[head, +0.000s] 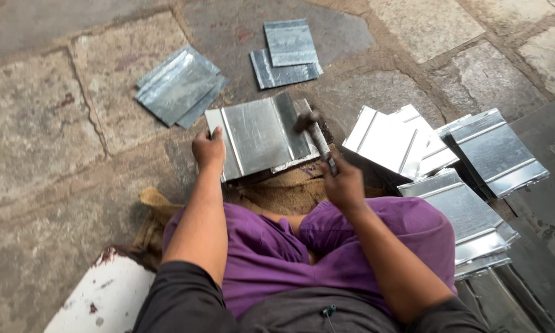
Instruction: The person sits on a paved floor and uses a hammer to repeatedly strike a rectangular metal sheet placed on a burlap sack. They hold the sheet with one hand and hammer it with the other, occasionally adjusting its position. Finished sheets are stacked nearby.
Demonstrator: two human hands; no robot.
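A bent, shiny metal sheet (pixel 259 134) lies in front of my crossed legs in purple trousers. My left hand (pixel 209 148) grips its left edge and holds it down. My right hand (pixel 344 184) is closed around the handle of a hammer (pixel 315 134), whose head rests on the sheet's right edge. Brown sacking (pixel 289 191) lies under the sheet and my legs.
Stacks of similar folded sheets lie on the stone floor: one at the far left (pixel 177 86), one at the back (pixel 286 54), several to my right (pixel 462 166). A white, chipped object (pixel 104 296) stands by my left knee.
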